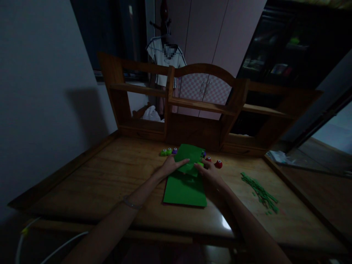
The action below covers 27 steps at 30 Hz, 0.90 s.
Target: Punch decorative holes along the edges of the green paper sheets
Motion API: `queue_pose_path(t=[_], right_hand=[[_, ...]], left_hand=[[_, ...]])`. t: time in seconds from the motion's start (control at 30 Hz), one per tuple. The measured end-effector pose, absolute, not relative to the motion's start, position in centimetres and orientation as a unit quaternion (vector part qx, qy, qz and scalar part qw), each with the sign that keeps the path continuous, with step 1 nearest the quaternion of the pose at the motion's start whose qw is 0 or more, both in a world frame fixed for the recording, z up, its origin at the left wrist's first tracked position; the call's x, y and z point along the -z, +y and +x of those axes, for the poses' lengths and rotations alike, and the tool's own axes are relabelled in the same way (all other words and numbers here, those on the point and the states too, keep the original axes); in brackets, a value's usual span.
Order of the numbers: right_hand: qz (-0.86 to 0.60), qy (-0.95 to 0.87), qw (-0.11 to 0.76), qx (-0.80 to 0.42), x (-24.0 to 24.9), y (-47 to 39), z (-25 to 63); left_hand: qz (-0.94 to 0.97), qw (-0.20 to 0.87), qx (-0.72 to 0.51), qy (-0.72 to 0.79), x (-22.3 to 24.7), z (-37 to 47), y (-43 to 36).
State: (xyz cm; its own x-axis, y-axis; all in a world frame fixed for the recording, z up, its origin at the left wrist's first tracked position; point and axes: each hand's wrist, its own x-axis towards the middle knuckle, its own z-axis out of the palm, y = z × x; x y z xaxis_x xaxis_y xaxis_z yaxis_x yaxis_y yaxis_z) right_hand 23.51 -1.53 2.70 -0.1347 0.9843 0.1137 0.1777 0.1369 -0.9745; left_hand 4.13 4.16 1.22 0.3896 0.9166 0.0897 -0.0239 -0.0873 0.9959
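A green sheet (189, 154), paper or thin foam, is raised off the desk between my hands. My left hand (171, 166) grips its left edge, thumb lying across the front. At its lower right corner, my right hand (209, 172) is closed on the same sheet, and a small brighter green patch shows by the fingers. Beneath it, a second green sheet (185, 192) lies flat on the desk. Just past my left hand sit small green eyed figures (166, 151) and a purple one (175, 150). Red eyed figures (218, 164) stand beyond my right hand.
Thin green strips (260, 190) lie in a loose pile on the right of the wooden desk (110, 172). A wooden shelf unit (198, 104) rises along the back. Behind it hangs a white shirt (161, 55). The room is dim.
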Motion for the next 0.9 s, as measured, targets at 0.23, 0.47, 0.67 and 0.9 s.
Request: queue_pose_path(t=[0.23,0.47,0.67,0.9], right_hand=[[-0.467,-0.619,0.445,-0.449,-2.9,-1.74,23.31],[-0.489,-0.636,0.41,-0.433,-2.1,-1.53,23.75],[-0.502,-0.63,0.414,-0.424,-2.19,-1.75,23.55],[-0.489,-0.625,0.421,-0.44,-2.61,-1.94,23.36]], left_hand=[[0.598,0.545,-0.447,0.382,-1.14,4.1,4.52],[0.579,0.534,-0.467,0.402,-1.3,4.08,4.67],[0.576,0.559,-0.46,0.38,-1.37,4.2,4.53],[0.582,0.567,-0.447,0.375,-1.22,4.16,4.5]])
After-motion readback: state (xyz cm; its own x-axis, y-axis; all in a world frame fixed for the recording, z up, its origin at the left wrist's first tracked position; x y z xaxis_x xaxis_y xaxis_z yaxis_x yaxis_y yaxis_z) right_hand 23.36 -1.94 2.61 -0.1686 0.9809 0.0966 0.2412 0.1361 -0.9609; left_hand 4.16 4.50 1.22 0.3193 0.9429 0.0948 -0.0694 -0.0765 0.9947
